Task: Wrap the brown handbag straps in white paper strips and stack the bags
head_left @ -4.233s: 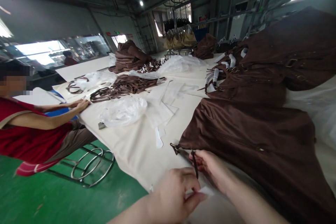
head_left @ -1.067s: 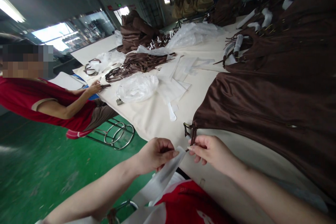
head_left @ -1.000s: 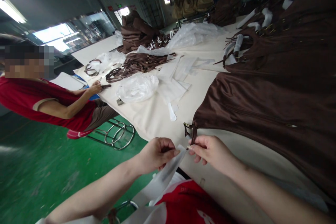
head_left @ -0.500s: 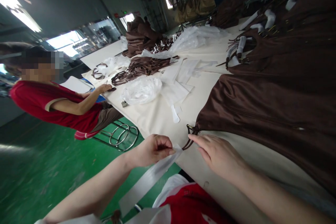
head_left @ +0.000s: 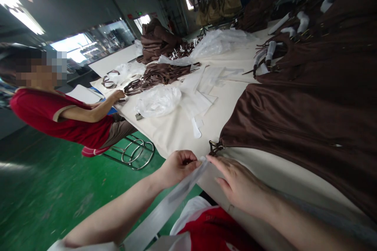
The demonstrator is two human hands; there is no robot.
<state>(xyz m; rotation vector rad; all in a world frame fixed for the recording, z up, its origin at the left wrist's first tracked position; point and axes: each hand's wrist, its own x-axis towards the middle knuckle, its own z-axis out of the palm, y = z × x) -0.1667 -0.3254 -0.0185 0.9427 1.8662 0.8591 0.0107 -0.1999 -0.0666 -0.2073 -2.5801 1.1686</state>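
Observation:
My left hand (head_left: 180,168) pinches the upper end of a long translucent plastic strip (head_left: 173,204) between thumb and fingers. The strip hangs down toward my lap. My right hand (head_left: 238,180) comes in from the right with its index finger stretched out, the tip touching the strip's end beside my left fingertips. Its thumb stands apart from the index finger. Just beyond the right fingers, a thin brown strap (head_left: 214,152) hangs from a small metal ring at the corner of a dark brown bag (head_left: 294,121). The strap's lower part is hidden by my fingers.
A co-worker in a red shirt (head_left: 73,119) sits at the left table edge, hands on small brown pieces. On the white table (head_left: 159,131) lie a crumpled plastic bag (head_left: 159,100), flat translucent sheets (head_left: 194,100) and a brown strap heap (head_left: 161,74). More brown bags with wrapped handles (head_left: 271,51) lie right.
My left hand has moved slightly right and up with the strip, toward the bag's corner. My right index finger has moved down from the strap beside the ring to the strip's end.

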